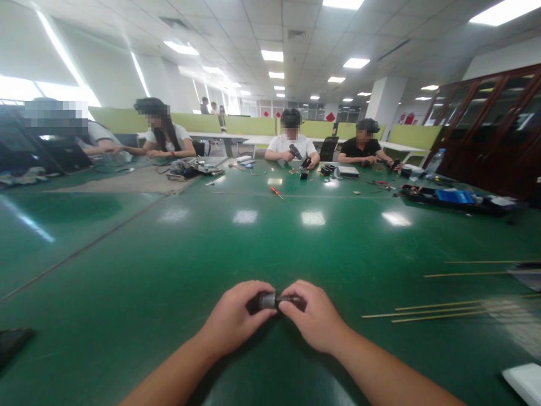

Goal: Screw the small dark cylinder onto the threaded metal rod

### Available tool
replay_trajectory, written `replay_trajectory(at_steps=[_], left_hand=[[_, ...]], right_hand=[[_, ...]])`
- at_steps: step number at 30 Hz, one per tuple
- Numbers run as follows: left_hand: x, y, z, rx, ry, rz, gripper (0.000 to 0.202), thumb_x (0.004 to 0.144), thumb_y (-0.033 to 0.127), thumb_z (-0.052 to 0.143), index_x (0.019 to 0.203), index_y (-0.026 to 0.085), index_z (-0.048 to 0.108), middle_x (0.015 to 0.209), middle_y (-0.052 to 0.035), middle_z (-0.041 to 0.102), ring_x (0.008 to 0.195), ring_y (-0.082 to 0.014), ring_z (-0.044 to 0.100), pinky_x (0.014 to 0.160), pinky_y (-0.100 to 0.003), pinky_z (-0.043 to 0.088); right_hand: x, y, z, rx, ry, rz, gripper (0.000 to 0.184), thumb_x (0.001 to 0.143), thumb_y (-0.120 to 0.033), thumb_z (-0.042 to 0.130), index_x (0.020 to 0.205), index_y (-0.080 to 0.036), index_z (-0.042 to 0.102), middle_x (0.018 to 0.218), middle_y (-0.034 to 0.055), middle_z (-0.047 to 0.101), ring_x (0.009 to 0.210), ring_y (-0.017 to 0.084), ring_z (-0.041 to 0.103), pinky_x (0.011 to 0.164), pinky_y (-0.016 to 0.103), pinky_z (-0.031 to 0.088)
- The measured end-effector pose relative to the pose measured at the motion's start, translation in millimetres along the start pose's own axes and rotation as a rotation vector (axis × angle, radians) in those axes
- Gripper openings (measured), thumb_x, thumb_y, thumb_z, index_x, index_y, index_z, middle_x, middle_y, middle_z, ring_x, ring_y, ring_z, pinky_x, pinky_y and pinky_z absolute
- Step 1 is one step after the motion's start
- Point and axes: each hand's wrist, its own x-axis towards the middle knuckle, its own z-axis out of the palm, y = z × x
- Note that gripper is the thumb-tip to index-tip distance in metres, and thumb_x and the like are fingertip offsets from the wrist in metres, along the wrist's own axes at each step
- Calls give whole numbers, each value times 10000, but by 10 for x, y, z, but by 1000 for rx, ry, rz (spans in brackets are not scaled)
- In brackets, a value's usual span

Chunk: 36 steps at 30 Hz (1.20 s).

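Low over the green table (177, 254), just in front of me, my two hands hold a small dark cylindrical part with a grey metallic band (267, 301). The part lies sideways between them. My left hand (232, 316) is closed around its left end, thumb below and fingers above. On the other side, my right hand (316, 318) pinches the thinner, dark right end. The fingers cover both ends, so the exact kind of part cannot be made out.
Thin yellowish sticks (439, 312) lie to the right, near a white object (524, 379). A dark flat object (14, 344) is at left. Farther off are an orange screwdriver (276, 193), a black tray of parts (422, 196) and several people seated across the table.
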Motion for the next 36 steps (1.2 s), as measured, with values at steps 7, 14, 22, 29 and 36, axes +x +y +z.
replay_trajectory(at_steps=[7, 14, 22, 29, 36], left_hand=[[24, 60, -24, -14, 18, 25, 189, 849, 283, 670, 1031, 240, 642, 981, -9, 689, 910, -175, 646, 848, -291, 489], [14, 31, -19, -21, 18, 33, 197, 854, 277, 670, 1046, 249, 635, 991, -3, 685, 915, -167, 642, 843, -283, 485], [1, 29, -16, -25, 16, 29, 188, 854, 271, 672, 1037, 249, 634, 985, -1, 684, 912, -164, 641, 841, -282, 487], [4, 13, -14, -27, 37, 69, 180, 865, 286, 662, 1037, 239, 637, 979, -25, 681, 898, -171, 642, 829, -291, 495], [1, 27, -20, -14, 44, 82, 178, 865, 289, 649, 1030, 221, 645, 971, -43, 684, 893, -184, 647, 825, -301, 507]], right_hand=[[2, 17, 3, 15, 10, -7, 65, 854, -244, 646, 852, -217, 705, 799, -7, 632, 754, 149, 579, 678, 255, 396], [-3, 14, 5, 17, 16, -6, 57, 851, -234, 649, 847, -216, 703, 799, -7, 632, 760, 149, 582, 681, 255, 399], [-1, 23, 10, 23, 27, -10, 58, 848, -228, 650, 854, -218, 707, 801, -6, 634, 756, 149, 579, 681, 255, 403], [-6, 9, 9, 31, 31, -3, 52, 831, -241, 668, 846, -209, 706, 794, -5, 636, 735, 145, 575, 664, 251, 407], [-4, -14, -6, 29, 26, -3, 58, 838, -232, 658, 837, -205, 709, 781, -5, 629, 736, 146, 575, 667, 253, 408]])
